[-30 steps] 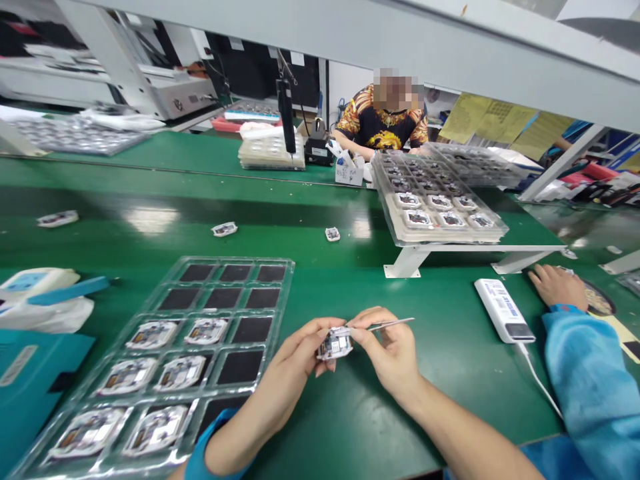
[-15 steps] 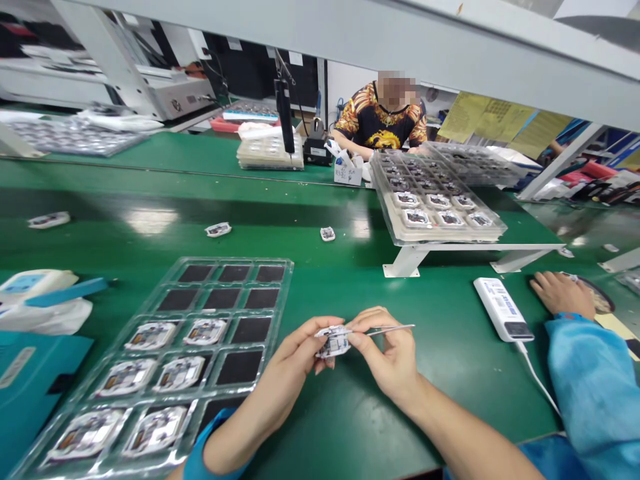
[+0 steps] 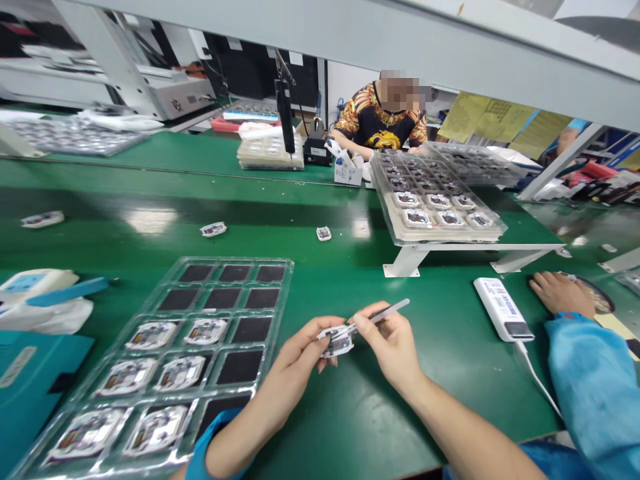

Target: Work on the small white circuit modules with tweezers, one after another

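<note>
My left hand [image 3: 303,357] pinches a small white electronic module [image 3: 339,343] by its edges, and my fingers hide part of it. My right hand [image 3: 390,350] grips slim metal tweezers [image 3: 387,316], whose tip rests on the module's top. A clear plastic tray [image 3: 235,263] lies left of my hands, with white modules in its near pockets and black pads in the far ones. Several loose modules, such as one [image 3: 323,233], sit on the green mat [image 3: 150,247] beyond it.
A white power bank [image 3: 503,310] with a cable lies to my right, next to a co-worker's hand [image 3: 560,295] in a blue sleeve. Stacked module trays [image 3: 435,230] stand on a white rack. Another person [image 3: 383,120] works across the bench.
The tweezers have swung from nearly level to pointing up and right, and my right hand has turned with them. The module has tilted slightly in my left hand.
</note>
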Demonstrator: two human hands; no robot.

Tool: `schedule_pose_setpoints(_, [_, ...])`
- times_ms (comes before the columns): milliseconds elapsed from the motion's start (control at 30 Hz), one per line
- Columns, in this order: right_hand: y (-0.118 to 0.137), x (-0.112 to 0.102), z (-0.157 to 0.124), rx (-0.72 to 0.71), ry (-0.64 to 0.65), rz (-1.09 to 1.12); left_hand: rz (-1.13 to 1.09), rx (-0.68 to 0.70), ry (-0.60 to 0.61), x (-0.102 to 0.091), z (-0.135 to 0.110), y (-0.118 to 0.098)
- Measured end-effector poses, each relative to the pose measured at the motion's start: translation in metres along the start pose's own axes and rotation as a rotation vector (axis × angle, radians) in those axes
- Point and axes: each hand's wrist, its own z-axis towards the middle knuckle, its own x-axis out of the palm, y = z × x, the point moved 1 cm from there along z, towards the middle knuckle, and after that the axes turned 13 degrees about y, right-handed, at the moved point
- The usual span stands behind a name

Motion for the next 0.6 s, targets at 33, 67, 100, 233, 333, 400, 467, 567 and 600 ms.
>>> schedule_pose_setpoints(33, [-0.0004,0.0001,-0.0002,0.001,-0.006,0.002,0.020,0.008,0.004,0.0001,0.0002,0.0001])
schedule_pose_setpoints(67, [-0.0007,0.0002,-0.0003,0.003,-0.009,0.007,0.039,0.014,0.005,0.0000,0.0003,0.0004])
schedule_pose_setpoints(100, [-0.0010,0.0003,-0.0004,0.005,-0.010,0.013,0.058,0.018,0.006,-0.0002,0.0003,0.0010])
schedule_pose_setpoints(233, [-0.0012,0.0006,0.0001,0.007,-0.008,0.019,0.105,0.026,0.003,-0.0018,-0.0015,0.0040])
schedule_pose_setpoints(333, [-0.0002,0.0010,0.0007,-0.005,-0.002,0.015,0.123,0.022,0.008,-0.0026,-0.0034,0.0054])
schedule_pose_setpoints(400, [0.0002,0.0012,0.0007,-0.013,0.001,0.016,0.132,0.016,0.004,-0.0027,-0.0042,0.0053])
schedule_pose_setpoints(467, [0.0001,0.0014,0.0005,-0.016,0.004,0.015,0.131,0.016,0.000,-0.0023,-0.0046,0.0041])
schedule_pose_setpoints(567, [-0.0009,0.0010,-0.0001,-0.025,-0.005,0.024,0.115,0.023,0.003,-0.0019,-0.0046,0.0013])
schedule_pose_setpoints(600, [-0.0013,0.0008,-0.0003,-0.033,-0.010,0.030,0.110,0.025,0.003,-0.0019,-0.0045,0.0002])
